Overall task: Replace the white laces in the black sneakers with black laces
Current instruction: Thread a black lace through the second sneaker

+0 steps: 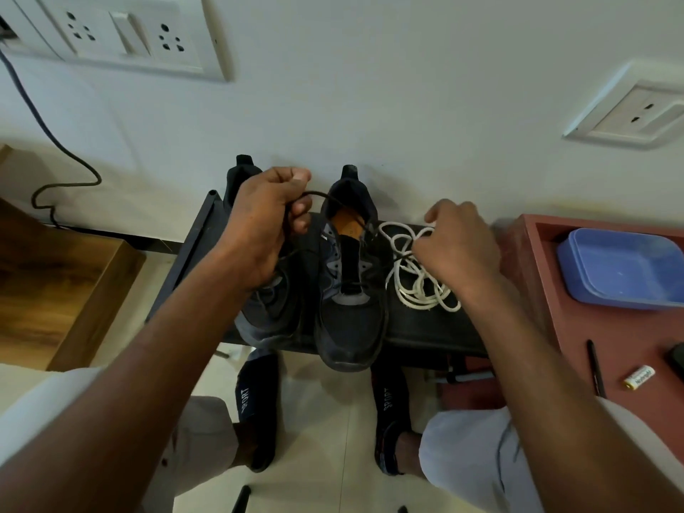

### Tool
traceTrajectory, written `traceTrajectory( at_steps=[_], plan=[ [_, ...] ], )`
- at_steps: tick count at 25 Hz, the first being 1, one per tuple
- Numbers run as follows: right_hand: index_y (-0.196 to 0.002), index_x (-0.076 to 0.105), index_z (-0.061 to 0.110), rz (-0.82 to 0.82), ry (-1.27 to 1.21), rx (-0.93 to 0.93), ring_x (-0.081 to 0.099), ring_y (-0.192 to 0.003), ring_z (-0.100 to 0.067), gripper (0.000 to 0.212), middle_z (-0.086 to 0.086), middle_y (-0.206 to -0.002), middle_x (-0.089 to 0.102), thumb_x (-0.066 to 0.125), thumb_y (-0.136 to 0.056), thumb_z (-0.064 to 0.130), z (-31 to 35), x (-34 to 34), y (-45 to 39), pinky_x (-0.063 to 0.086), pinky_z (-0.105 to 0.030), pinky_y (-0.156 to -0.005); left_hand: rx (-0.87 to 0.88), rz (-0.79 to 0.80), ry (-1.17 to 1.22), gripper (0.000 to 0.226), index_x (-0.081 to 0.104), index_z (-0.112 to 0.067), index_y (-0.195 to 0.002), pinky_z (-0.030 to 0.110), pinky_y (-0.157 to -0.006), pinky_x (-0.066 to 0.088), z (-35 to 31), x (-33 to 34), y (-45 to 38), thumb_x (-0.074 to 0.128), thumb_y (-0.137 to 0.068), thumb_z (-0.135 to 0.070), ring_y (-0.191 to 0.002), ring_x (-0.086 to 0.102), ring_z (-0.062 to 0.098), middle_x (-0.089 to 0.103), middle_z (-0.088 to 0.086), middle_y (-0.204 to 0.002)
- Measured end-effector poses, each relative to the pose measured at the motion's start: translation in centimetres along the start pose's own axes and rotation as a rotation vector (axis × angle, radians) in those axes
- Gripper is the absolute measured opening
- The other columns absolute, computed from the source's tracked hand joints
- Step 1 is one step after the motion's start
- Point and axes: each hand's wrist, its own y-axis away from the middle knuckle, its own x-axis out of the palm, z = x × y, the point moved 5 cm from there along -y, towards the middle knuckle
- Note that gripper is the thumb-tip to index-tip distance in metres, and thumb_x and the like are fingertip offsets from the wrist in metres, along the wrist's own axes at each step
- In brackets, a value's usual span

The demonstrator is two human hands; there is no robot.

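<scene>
Upper left of frame: white wall switch plate (122, 35), dark cable (55, 142) hanging below it. Left edge: brown wooden box (70, 283).

Centre: low black bench (425, 327) against the wall, both black mesh sneakers on it, toes toward me. Left black sneaker (266, 316) is mostly hidden behind my left hand (259, 231). That hand's fingers are curled tight, pinching one end of the thin black lace (322, 196) up near the heel collars; the lace arcs from my fingers over to the right black sneaker (349, 290).

Right sneaker: orange insole visible, tongue exposed, black lace threaded through the lowest eyelets only, upper eyelets bare.

My right hand (459, 249) sits right of centre, fingers curled and pinching the other black lace end just beside the shoe. Directly under that hand, the loose white rope laces (418, 283) lie in a tangled pile on the bench, out of the shoes.

Right of frame: reddish-brown table (555, 327) with a blue plastic tray (625, 268), a black pen (596, 368), a white AA battery (639, 376).

Bottom centre: my feet in black socks (255, 401) on pale floor tiles.
</scene>
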Motion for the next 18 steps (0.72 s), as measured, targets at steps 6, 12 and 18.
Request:
traceTrajectory(
  at_steps=[6,12,18],
  plan=[
    [-0.111,0.076,0.020,0.431,-0.746,-0.227,0.059,-0.060,-0.003,0.013,0.004,-0.077,0.075,0.068,-0.101,0.024,5.0,1.8,1.9,0.044,-0.017,-0.053,-0.031,0.135,-0.169,0.013,0.060,-0.009,-0.103,0.027,-0.047,0.033,1.4,2.5,1.2,0.064,-0.102,-0.021,-0.049,0.039,0.015,0.050,0.002,-0.064],
    [-0.105,0.079,0.034,0.116,-0.047,-0.182,0.071,-0.090,-0.014,0.018,0.008,-0.100,0.077,0.072,-0.091,0.023,0.8,1.7,-0.5,0.058,-0.034,-0.084,-0.027,0.100,-0.102,0.007,0.062,-0.011,-0.105,0.027,-0.053,0.037,1.5,1.9,0.7,0.055,-0.104,-0.012,-0.055,0.046,0.014,0.058,0.002,-0.070],
    [-0.106,0.078,0.020,0.317,-0.600,-0.289,0.061,-0.059,-0.005,0.013,-0.001,-0.083,0.079,0.070,-0.099,0.013,4.0,2.0,0.8,0.052,-0.027,-0.062,-0.011,0.166,-0.254,0.013,0.068,-0.006,-0.102,0.026,-0.051,0.045,1.9,2.7,1.5,0.069,-0.099,-0.019,-0.057,0.056,0.017,0.066,0.010,-0.074]
  ],
)
